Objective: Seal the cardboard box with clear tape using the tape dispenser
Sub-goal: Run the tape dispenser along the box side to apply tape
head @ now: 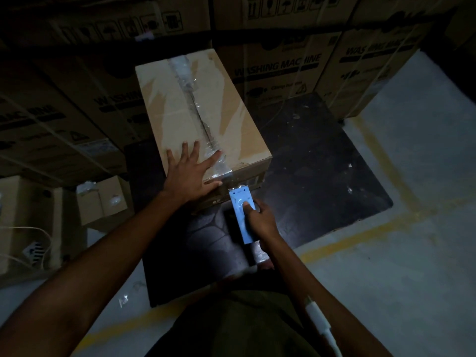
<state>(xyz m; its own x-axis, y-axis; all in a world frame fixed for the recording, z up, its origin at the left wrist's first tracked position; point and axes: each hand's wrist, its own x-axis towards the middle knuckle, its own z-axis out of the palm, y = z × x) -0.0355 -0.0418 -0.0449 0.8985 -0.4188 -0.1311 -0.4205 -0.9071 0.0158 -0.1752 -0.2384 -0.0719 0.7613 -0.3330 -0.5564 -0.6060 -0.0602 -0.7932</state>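
A tall brown cardboard box (177,104) stands in the middle of the head view on a dark mat. A strip of clear tape (192,91) runs along its top seam and folds over the near edge. My left hand (190,173) lies flat with spread fingers on the near end of the top, its fingertips beside the tape. My right hand (262,222) grips a light blue tape dispenser (243,215), thumb on its upper face. The dispenser's front end touches the box's near side just below the top edge.
Large washing machine cartons (283,70) are stacked behind and to the left. Smaller boxes (103,202) and a loose strap lie at the left. A dark mat (322,155) covers the floor, with yellow floor lines (386,171) to the right.
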